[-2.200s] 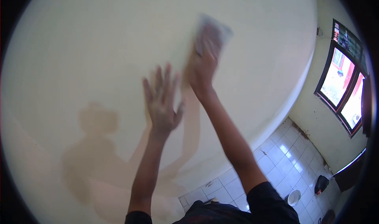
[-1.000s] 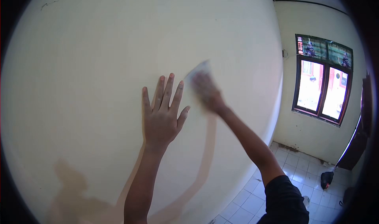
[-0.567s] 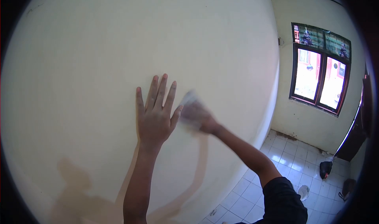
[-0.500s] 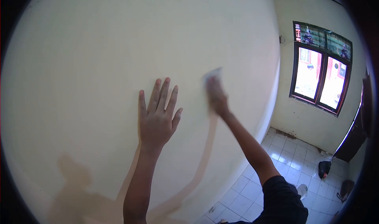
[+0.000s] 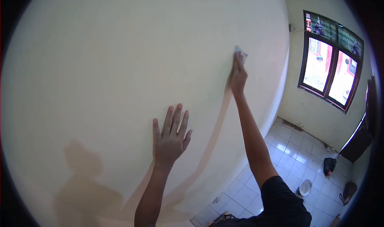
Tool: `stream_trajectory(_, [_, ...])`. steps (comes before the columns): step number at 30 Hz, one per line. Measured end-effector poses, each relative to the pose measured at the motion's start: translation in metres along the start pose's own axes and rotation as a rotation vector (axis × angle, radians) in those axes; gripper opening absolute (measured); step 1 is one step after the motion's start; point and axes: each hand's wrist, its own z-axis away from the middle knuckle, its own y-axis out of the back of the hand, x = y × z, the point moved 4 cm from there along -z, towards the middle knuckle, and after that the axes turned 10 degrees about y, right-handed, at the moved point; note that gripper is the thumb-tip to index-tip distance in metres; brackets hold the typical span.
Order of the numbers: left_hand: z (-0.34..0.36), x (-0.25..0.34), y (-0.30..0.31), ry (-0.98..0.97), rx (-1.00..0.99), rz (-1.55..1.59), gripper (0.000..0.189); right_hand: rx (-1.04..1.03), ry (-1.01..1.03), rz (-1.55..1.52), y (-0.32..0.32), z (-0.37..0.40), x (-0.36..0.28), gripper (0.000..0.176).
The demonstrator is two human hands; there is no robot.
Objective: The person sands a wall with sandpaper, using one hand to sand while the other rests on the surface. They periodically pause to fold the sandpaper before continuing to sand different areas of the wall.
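My left hand (image 5: 171, 141) lies flat against the cream wall (image 5: 132, 59), palm in and fingers spread. Higher up and to the right, my right hand (image 5: 240, 77) reaches out with the arm nearly straight. Its fingers press a small pale grey-white folded sheet (image 5: 244, 56) to the wall; a corner sticks out to the right of the fingertips. I cannot tell whether it is cloth or paper. Shadows of both arms fall on the wall beside them.
White floor tiles (image 5: 286, 163) run along the wall's foot. A white bucket (image 5: 305, 188), a black bag (image 5: 329, 166) and a dark brown bag (image 5: 349, 192) stand at the right. Beyond are a dark-framed window (image 5: 330, 73) and a dark door (image 5: 354, 145).
My right hand has moved up and to the right along the wall with the sheet. The left hand stays flat on the wall, appearing lower as the view shifted. More of the bucket shows.
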Motion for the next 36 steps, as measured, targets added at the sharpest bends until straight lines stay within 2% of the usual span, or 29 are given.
stream_trajectory(1, [-0.002, 0.002, 0.0, -0.001, -0.002, 0.02, 0.055, 0.145, -0.289, -0.187, 0.007, -0.013, -0.003, 0.047])
stream_trajectory(3, [-0.001, 0.011, 0.001, -0.009, -0.006, 0.056, 0.055, 0.1, -0.066, 0.013, -0.027, -0.007, 0.002, 0.045])
stream_trajectory(5, [-0.002, 0.007, -0.002, 0.056, 0.009, 0.112, 0.054, -0.063, 0.337, 0.013, -0.056, 0.018, -0.077, 0.046])
stream_trajectory(7, [0.002, 0.008, -0.004, 0.066, 0.048, 0.134, 0.053, -0.525, 0.58, 0.02, -0.05, 0.048, -0.13, 0.052])
stream_trajectory(9, [0.003, 0.005, -0.004, 0.118, 0.101, 0.13, 0.051, -0.66, 0.778, 0.054, -0.04, 0.038, -0.091, 0.057])
stream_trajectory(10, [0.005, 0.004, -0.004, 0.105, 0.094, 0.115, 0.05, -0.528, 0.769, 0.164, -0.036, 0.018, -0.057, 0.054])
stream_trajectory(11, [0.004, 0.004, -0.003, 0.115, 0.092, 0.118, 0.05, -0.288, 0.639, 0.241, -0.029, -0.006, -0.02, 0.056])
stream_trajectory(12, [0.001, 0.007, -0.001, 0.122, 0.071, 0.067, 0.05, -0.255, 0.091, 0.151, -0.011, -0.034, 0.008, 0.05])
stream_trajectory(14, [0.001, 0.011, 0.001, 0.119, 0.041, 0.016, 0.05, -0.027, -0.319, -0.221, 0.009, -0.063, 0.024, 0.044])
stream_trajectory(15, [0.001, 0.011, 0.0, 0.139, 0.045, 0.018, 0.051, -0.023, -0.32, -0.22, 0.003, -0.054, 0.018, 0.044])
stream_trajectory(17, [-0.008, 0.011, 0.001, 0.159, 0.066, 0.017, 0.051, -0.065, 0.185, 0.075, -0.033, -0.027, -0.023, 0.044])
stream_trajectory(19, [-0.039, 0.007, 0.015, 0.139, 0.069, 0.163, 0.052, -0.276, 0.597, 0.087, -0.052, 0.016, -0.102, 0.047])
stream_trajectory(20, [-0.055, 0.004, 0.02, 0.135, 0.074, 0.156, 0.052, -0.267, 0.598, 0.084, -0.047, 0.016, -0.108, 0.047])
stream_trajectory(22, [-0.085, -0.005, 0.032, 0.127, 0.19, 0.243, 0.054, -0.55, 0.773, -0.003, -0.043, 0.019, -0.114, 0.051])
stream_trajectory(24, [-0.1, -0.003, 0.034, 0.129, 0.191, 0.177, 0.054, -0.236, 0.721, 0.142, -0.043, -0.014, -0.066, 0.05])
stream_trajectory(25, [-0.101, -0.001, 0.034, 0.127, 0.176, 0.114, 0.055, -0.123, 0.542, 0.158, -0.036, -0.035, -0.048, 0.045])
stream_trajectory(26, [-0.102, 0.001, 0.032, 0.11, 0.158, 0.091, 0.056, -0.032, 0.252, 0.086, -0.029, -0.052, -0.032, 0.041])
stream_trajectory(27, [-0.1, 0.0, 0.032, 0.11, 0.152, 0.091, 0.056, 0.048, -0.027, -0.141, -0.023, -0.062, -0.03, 0.04])
stream_trajectory(29, [-0.1, 0.0, 0.031, 0.104, 0.167, 0.124, 0.056, 0.044, -0.215, -0.072, -0.041, -0.053, -0.05, 0.04])
stream_trajectory(30, [-0.101, 0.0, 0.03, 0.103, 0.176, 0.128, 0.056, 0.039, 0.181, 0.116, -0.055, -0.035, -0.071, 0.041])
stream_trajectory(32, [-0.099, -0.001, 0.031, 0.129, 0.194, 0.189, 0.056, -0.232, 0.508, 0.048, -0.068, 0.018, -0.121, 0.047])
stream_trajectory(33, [-0.098, 0.0, 0.031, 0.115, 0.205, 0.189, 0.056, -0.216, 0.51, 0.054, -0.063, 0.017, -0.112, 0.047])
stream_trajectory(35, [-0.093, -0.001, 0.03, 0.105, 0.178, 0.204, 0.054, -0.507, 0.776, 0.058, -0.052, 0.03, -0.085, 0.045])
stream_trajectory(36, [-0.093, -0.001, 0.029, 0.098, 0.184, 0.201, 0.054, -0.331, 0.681, 0.14, -0.043, 0.013, -0.053, 0.045])
